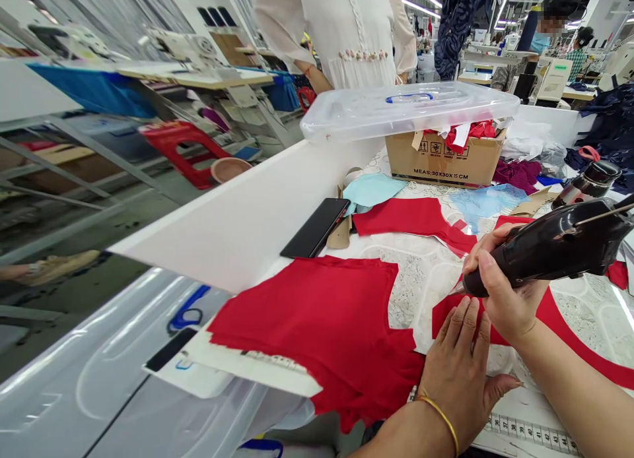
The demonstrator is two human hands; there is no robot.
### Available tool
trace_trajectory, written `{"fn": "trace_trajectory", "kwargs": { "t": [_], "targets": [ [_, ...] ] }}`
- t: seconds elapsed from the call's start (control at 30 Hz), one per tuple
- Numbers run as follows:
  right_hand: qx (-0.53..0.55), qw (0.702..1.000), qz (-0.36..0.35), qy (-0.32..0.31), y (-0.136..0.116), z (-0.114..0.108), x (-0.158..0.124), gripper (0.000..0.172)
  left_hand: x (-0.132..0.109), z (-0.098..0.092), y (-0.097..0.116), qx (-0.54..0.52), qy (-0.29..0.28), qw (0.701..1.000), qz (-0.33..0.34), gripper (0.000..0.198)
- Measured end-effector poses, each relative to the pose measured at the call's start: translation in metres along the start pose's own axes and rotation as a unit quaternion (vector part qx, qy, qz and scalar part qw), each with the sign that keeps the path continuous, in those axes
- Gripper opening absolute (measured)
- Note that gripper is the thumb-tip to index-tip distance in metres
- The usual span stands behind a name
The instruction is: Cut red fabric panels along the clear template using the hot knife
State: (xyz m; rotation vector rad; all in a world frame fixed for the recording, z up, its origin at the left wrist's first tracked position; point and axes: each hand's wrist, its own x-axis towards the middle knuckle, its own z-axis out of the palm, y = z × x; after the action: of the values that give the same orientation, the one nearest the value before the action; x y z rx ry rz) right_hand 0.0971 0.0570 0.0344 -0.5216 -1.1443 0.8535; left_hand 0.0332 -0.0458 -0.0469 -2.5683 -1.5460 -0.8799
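My right hand (512,303) is wrapped round the front of a black handheld power tool (564,240). The tool's narrow metal tip points down and left at a red fabric piece (564,326). My left hand (453,372), with a gold bangle at the wrist, lies flat with its fingertips on that red fabric, just below the tip. To the left, a stack of red cut fabric (317,306) hangs partly over the table's near edge. Another red fabric piece (409,215) lies farther back. My hands hide part of the fabric beneath them.
A black phone (317,228) leans near the white side board (212,220). Behind stands a cardboard box (440,161) of scraps under a clear plastic lid (356,115). A measuring tape (529,431) runs along the front edge. A person (351,35) stands across the table.
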Motion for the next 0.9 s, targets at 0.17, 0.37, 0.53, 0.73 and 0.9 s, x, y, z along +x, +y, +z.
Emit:
{"fn": "trace_trajectory", "kwargs": {
  "t": [0.17,0.37,0.53,0.73,0.9],
  "targets": [
    [-0.004,1.000,-0.007,-0.012,-0.002,0.003,-0.004,0.024,0.000,-0.002,0.001,-0.018,-0.015,1.000,-0.007,0.077],
    [-0.021,1.000,-0.012,-0.012,-0.001,0.007,-0.005,0.020,0.002,-0.004,0.001,-0.030,-0.014,0.999,-0.006,0.077],
    [-0.006,0.999,-0.009,-0.030,-0.009,-0.001,0.004,0.025,0.000,-0.004,-0.002,-0.003,-0.003,1.000,0.007,0.081],
    [-0.073,0.996,-0.045,0.005,-0.004,-0.033,0.034,0.023,-0.001,-0.003,-0.006,0.018,-0.016,0.999,0.029,0.079],
    [-0.090,0.993,-0.048,0.051,0.005,-0.052,0.048,0.023,-0.001,0.005,-0.007,0.031,-0.005,0.999,0.025,0.080]
  ]
}}
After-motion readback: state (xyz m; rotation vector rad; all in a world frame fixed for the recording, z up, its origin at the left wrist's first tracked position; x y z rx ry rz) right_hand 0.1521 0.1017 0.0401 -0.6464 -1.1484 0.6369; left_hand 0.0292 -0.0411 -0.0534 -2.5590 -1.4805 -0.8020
